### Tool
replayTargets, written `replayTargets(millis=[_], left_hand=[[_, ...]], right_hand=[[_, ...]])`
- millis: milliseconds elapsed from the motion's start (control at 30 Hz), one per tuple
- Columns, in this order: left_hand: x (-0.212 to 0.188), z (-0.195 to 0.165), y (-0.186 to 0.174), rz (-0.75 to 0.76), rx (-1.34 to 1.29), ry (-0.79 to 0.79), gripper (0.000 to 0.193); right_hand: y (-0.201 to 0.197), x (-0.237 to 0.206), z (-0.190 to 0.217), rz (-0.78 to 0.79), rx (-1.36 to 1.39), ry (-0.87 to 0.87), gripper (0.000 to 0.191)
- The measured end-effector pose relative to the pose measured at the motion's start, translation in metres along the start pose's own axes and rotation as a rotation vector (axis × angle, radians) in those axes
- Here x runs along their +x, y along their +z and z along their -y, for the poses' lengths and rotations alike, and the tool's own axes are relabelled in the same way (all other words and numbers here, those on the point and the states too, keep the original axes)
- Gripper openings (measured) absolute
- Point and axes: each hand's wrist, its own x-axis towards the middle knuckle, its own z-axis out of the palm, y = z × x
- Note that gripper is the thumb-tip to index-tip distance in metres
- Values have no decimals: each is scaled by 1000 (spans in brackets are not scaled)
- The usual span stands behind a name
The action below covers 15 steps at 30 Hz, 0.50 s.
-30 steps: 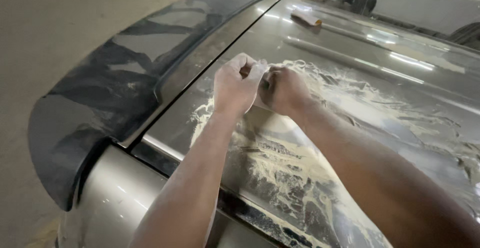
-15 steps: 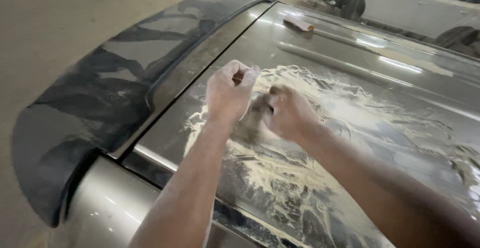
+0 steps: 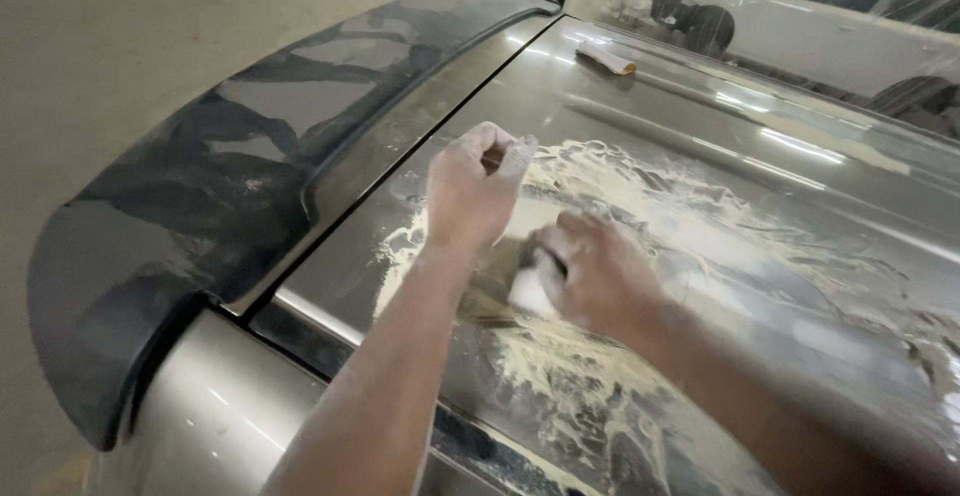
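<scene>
Clearly, two hands: right hand point(image 3: 600, 276) fingers grip one pad point(image 3: 530, 291); left hand point(image 3: 475, 191) fisted.

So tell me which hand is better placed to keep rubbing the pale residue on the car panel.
Right, probably. The right hand presses a small white pad onto the smeared car panel, while the left hand is curled in a fist above the surface, holding no pad.

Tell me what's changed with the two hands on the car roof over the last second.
The hands have come apart. The right hand dropped from beside the left onto the roof panel, pressing a small pale pad into the creamy residue. The left hand stays raised in a loose fist. The dark spoiler and the rolled item farther along the roof have not moved.
</scene>
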Motion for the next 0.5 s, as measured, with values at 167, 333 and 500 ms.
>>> replayTargets(millis=[167,333,500], left_hand=[[0,0,-4,-32,10,46,26],[0,-3,-7,-61,-16,25,26],[2,5,-3,-72,-68,59,25]], right_hand=[[5,79,-12,-147,-83,58,30],[-5,69,-3,-146,-14,68,30],[-9,-1,11,-45,-38,8,33]])
